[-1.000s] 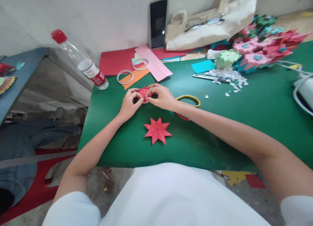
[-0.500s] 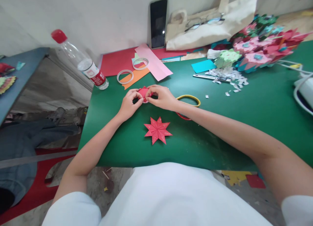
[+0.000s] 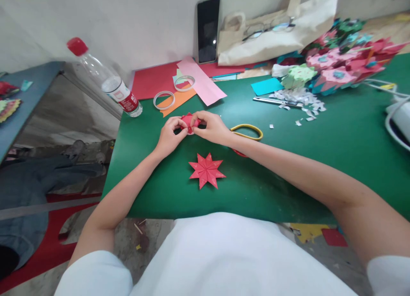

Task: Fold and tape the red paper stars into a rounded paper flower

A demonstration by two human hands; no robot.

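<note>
Between my two hands is a small folded red paper piece (image 3: 186, 119), partly covered by my fingers. My left hand (image 3: 169, 136) pinches its left and near edge, fingers closed. From the other side my right hand (image 3: 211, 127) pinches the same piece, its fingertips close to those of the left. A flat red paper star (image 3: 207, 171) with several points lies on the green table (image 3: 160, 189), nearer to me. Partly under my right forearm are scissors with yellow and red handles (image 3: 246, 131); their blades are hidden.
Two tape rolls (image 3: 164, 101) lie on orange and pink paper (image 3: 205, 84) beyond my hands. A plastic bottle (image 3: 120, 95) stands at the left edge. Back right are a cutter knife (image 3: 277, 102), white scraps (image 3: 307, 98) and paper flowers (image 3: 339, 69). A phone (image 3: 207, 31) leans on the wall.
Almost nothing differs. My right fingertips have shifted very slightly on the red paper piece, and my right forearm sits a touch lower over the scissors handle.
</note>
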